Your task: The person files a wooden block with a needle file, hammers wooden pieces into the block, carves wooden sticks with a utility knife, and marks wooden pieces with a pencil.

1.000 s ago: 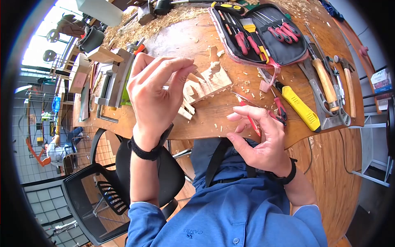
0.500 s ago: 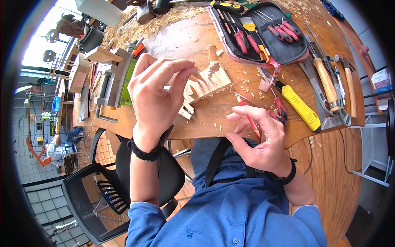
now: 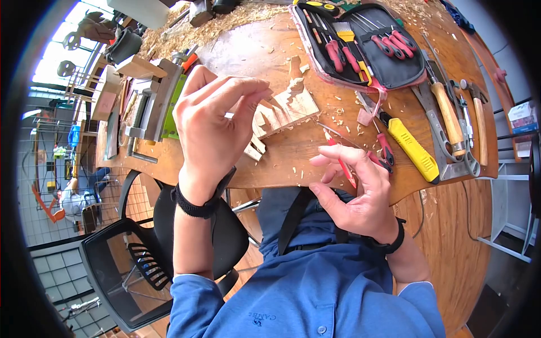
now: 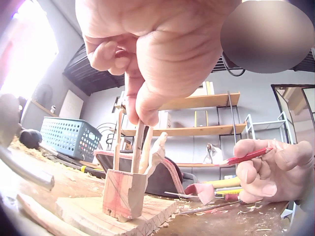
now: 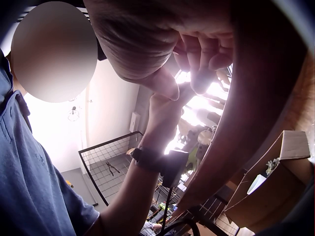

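Note:
In the left wrist view, a small wooden block (image 4: 124,194) with red marks on its side stands upright on a flat board (image 4: 81,216). Several slender wooden prongs rise from its top, one a knobbly carved piece (image 4: 156,153). My left hand (image 3: 211,124) comes down from above, thumb and forefinger pinching the top of the middle prong (image 4: 139,147). Lower and to the right, my right hand (image 3: 360,186) holds a red pencil (image 4: 246,157) between its bent fingers, its point toward the block. The pencil is hidden in the right wrist view.
An open tool case (image 3: 360,48) with red-handled tools lies at the back. A yellow utility knife (image 3: 414,149), scissors (image 3: 473,168) and a hammer (image 3: 480,121) lie right. A metal vise (image 3: 149,110) is at left. Shavings (image 3: 225,31) cover the bench's far side.
The head view has shifted slightly, so the bench and chair sit a little differently in it. Both hands keep nearly the same pose and hold.

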`<state>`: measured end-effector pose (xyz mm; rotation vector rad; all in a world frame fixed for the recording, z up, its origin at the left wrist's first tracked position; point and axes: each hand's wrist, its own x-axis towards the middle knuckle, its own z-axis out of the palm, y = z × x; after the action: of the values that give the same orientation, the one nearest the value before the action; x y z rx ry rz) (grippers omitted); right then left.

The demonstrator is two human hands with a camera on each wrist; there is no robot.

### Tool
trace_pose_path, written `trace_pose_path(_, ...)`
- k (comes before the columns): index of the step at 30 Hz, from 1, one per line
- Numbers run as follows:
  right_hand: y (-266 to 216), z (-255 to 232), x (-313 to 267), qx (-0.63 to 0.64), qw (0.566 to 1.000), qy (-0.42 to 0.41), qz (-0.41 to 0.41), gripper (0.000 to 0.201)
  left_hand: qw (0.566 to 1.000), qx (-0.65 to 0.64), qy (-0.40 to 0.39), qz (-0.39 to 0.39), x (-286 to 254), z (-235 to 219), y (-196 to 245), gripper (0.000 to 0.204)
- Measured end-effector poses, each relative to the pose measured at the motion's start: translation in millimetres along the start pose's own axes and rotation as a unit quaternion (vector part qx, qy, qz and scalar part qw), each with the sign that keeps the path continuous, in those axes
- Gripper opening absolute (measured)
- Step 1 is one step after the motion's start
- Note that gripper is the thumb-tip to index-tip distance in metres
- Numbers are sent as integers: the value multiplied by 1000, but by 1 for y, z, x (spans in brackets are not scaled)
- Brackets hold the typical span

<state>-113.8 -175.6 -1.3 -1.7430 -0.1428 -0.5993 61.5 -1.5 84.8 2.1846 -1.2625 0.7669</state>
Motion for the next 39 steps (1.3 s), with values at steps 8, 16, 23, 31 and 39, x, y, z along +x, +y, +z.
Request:
trace_pose_path(8, -1, -3, 0, -12, 999, -28, 10, 56, 1000, 16, -9, 5, 0, -3, 0, 10)
trace_pose_path(16, 0, 1, -1, 0, 1000, 2, 9, 54, 997, -8, 77, 2, -6, -9, 3, 12)
trace_pose_path(23, -1, 1, -1, 1, 1000, -5, 13, 52, 988, -32, -37, -147, -42, -42, 14, 8)
trace_pose_path(31, -1, 1, -2, -20, 999, -24, 19, 53, 972, -45, -94, -209, -60, -3, 15, 48)
trace_pose_path(39, -13, 0, 10, -140, 982, -127, 3, 68, 958, -78, -129, -243, -55, 14, 14, 39)
